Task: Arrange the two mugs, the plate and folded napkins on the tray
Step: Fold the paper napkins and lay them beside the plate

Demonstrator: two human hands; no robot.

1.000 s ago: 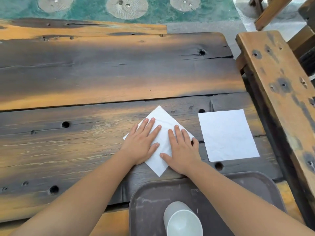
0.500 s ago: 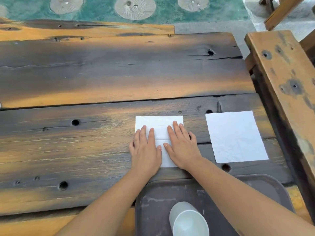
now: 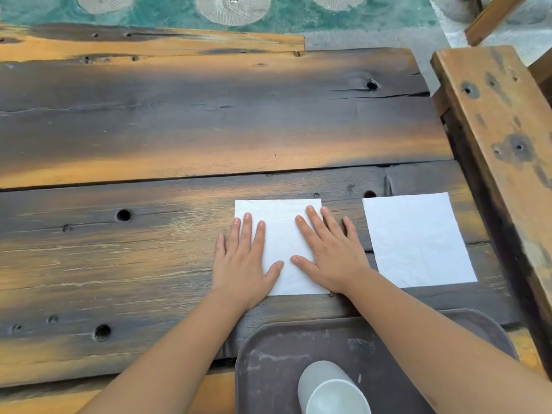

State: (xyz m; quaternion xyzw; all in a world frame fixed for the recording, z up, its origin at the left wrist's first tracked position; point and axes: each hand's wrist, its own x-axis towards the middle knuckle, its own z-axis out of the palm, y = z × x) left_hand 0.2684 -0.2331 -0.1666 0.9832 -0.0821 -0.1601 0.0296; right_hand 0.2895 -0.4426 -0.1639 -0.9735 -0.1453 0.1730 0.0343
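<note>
Head view: left hand (image 3: 242, 264) and right hand (image 3: 328, 252), fingers flat and spread, press napkin (image 3: 280, 234) on worktop (image 3: 179, 121); tray (image 3: 268, 369) lies nearer than both. Advice: crease firmly, edges aligned, before lifting.

No readable text, label, brand, number or sign is showing on anything in the head view.

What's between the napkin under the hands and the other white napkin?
Only bare dark wooden table; the head view shows the right hand reaching partly into that gap.
</note>
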